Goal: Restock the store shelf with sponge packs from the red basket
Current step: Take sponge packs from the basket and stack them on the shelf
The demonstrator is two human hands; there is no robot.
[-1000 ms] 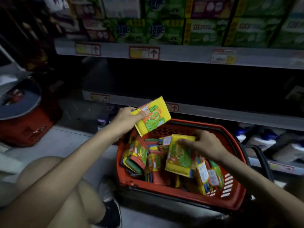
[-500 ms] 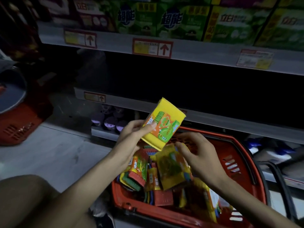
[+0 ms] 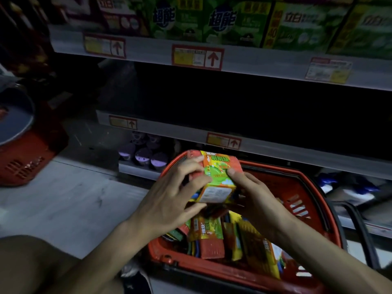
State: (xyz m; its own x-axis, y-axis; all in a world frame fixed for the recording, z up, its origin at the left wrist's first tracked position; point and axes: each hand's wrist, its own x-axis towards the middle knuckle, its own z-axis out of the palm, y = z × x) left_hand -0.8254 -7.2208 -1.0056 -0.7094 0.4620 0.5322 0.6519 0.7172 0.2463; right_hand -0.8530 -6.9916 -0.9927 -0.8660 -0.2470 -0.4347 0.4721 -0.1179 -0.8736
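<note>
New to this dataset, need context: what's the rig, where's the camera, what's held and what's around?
There is no robot here, just a person's two bare hands. One wide-angle camera worn on the head films them, looking forward and down, so there is only this single view.

The left hand and right hand together grip a small stack of sponge packs just above a red basket on the floor. More loose packs lie inside the basket.

Ahead is a store shelf. The level behind the hands is too dark to see into. Green boxes fill the level above, and purple-lidded cups sit low on the left. A second basket stands at far left.
</note>
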